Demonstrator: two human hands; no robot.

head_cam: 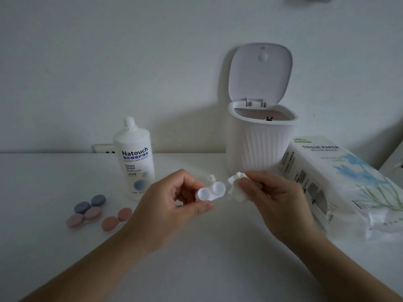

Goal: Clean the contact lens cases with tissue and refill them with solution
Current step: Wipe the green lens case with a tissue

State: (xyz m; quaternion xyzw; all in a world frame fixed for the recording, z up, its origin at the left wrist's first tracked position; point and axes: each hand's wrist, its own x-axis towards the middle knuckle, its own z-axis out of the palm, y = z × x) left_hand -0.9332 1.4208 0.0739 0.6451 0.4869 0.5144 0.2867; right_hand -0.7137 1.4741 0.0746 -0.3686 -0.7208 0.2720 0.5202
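Observation:
My left hand [172,205] pinches a white, uncapped contact lens case [211,191] above the table, its two wells facing up. Just to its right, my right hand [274,199] grips a crumpled wad of white tissue [236,188], a small gap away from the case. The solution bottle [134,158], white with "Natouch" on it, stands uncapped behind my left hand. A small white cap [211,178] lies on the table behind the held case.
Three capped cases lie at the left: blue-grey [90,204], pink [84,217] and terracotta [116,219]. A white ribbed bin [261,142] with its lid raised stands at the back. A tissue paper pack [340,182] lies at the right on the white table [207,258].

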